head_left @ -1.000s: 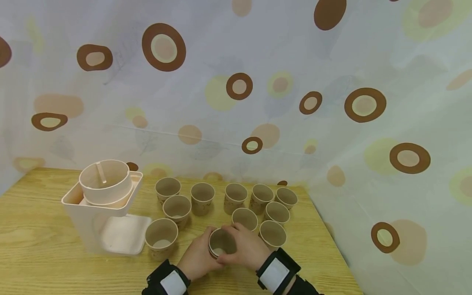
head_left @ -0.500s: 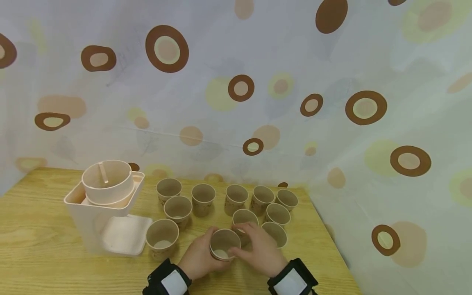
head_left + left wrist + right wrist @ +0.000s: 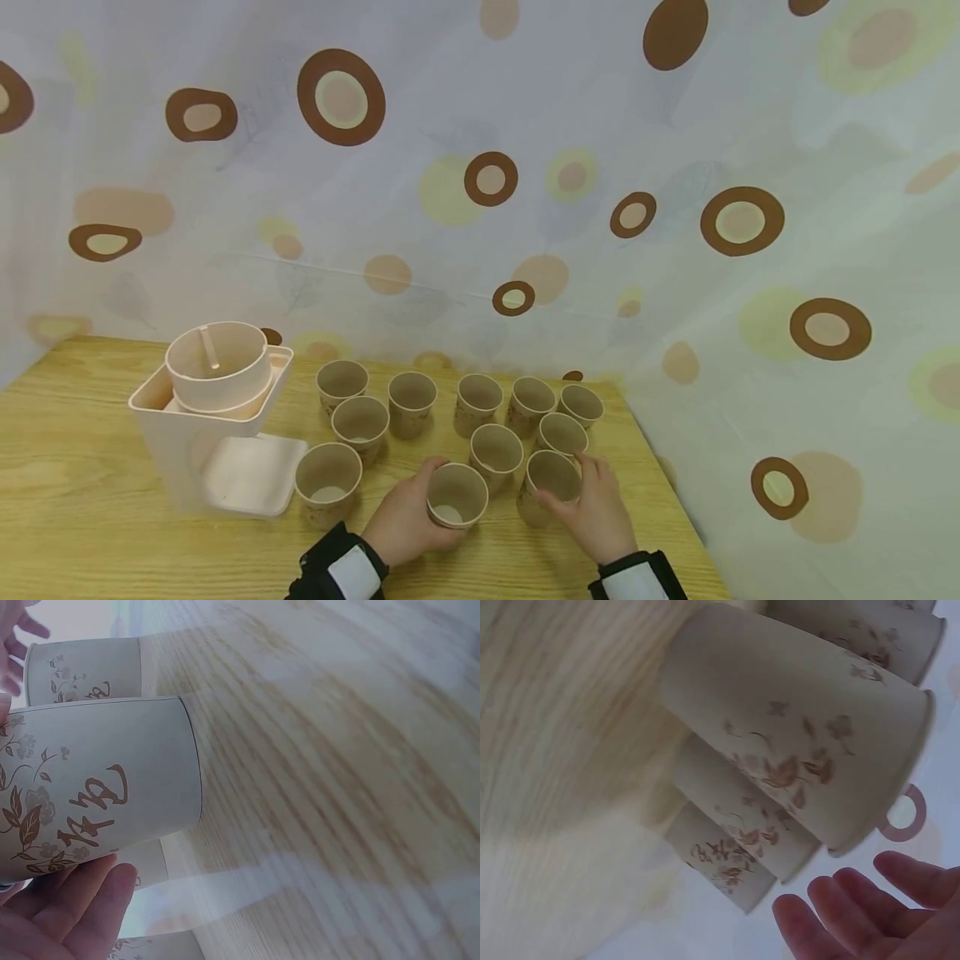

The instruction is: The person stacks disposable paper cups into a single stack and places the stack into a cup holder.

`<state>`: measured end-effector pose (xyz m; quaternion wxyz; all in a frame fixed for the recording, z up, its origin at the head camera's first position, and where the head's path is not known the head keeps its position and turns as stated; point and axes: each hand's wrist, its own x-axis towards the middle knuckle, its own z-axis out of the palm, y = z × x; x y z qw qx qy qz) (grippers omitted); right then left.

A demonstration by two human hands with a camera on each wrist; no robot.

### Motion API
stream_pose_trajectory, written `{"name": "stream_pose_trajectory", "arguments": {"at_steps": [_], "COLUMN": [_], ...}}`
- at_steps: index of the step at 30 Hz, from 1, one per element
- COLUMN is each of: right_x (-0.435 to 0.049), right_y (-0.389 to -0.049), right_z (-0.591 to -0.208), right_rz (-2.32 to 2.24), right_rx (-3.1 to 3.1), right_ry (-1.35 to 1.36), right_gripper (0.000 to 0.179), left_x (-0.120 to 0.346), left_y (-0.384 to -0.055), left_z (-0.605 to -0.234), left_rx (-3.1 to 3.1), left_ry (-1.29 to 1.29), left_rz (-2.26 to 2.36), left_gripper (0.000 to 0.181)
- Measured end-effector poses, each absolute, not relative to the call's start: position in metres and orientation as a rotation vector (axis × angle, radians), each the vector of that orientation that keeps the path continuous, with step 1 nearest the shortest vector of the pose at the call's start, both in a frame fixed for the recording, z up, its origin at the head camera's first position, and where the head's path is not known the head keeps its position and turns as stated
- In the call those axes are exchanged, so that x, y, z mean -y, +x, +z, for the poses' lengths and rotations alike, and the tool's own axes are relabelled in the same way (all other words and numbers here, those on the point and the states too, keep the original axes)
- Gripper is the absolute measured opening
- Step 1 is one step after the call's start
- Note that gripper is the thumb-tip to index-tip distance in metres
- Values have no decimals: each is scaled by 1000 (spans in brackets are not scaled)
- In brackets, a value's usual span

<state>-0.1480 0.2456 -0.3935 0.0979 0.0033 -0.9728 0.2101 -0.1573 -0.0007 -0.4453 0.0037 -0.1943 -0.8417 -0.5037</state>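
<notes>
My left hand [image 3: 412, 517] grips a beige paper cup [image 3: 457, 498] around its side. Its rim looks doubled, like cups nested together. In the left wrist view this paper cup [image 3: 112, 772] shows brown flowers and characters, with curled fingers [image 3: 101, 900] below it. To the right, my right hand [image 3: 596, 515] is spread beside the front-right paper cup [image 3: 542, 492], thumb on the near side and fingers behind. The right wrist view has the fingers [image 3: 847, 900] apart from the rim of the nearest paper cup [image 3: 802, 735].
Several more paper cups stand upright behind, among them a cup [image 3: 497, 454] between my hands and a cup [image 3: 328, 483] at left. A whitish plastic container [image 3: 172, 450] holding a round tub [image 3: 217, 375] stands left on the wooden table [image 3: 90, 500]. A patterned curtain [image 3: 420, 100] hangs behind.
My right hand has let go of the cup in my left hand and moved right to the front-right cup. The left hand stays nearly in place, still holding its cup.
</notes>
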Motion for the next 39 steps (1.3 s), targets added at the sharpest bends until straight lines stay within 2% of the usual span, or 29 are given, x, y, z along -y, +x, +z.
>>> {"name": "stream_pose_trajectory", "arguments": {"at_steps": [8, 21, 39], "right_x": [-248, -249, -233], "right_y": [-153, -156, -143], "right_z": [-408, -405, -366], "right_rz": [588, 604, 724], "right_rx": [2914, 2953, 2811], "right_ry": [-63, -44, 61], "right_gripper": [88, 86, 73], "left_x": [1, 0, 0], "left_y": [-159, -163, -160], "left_z": [-448, -450, -446], "left_rx": [2652, 2647, 2669], "left_ry": [-603, -624, -633], "left_rz": [-1599, -1616, -1651], "left_gripper": [79, 71, 65]}}
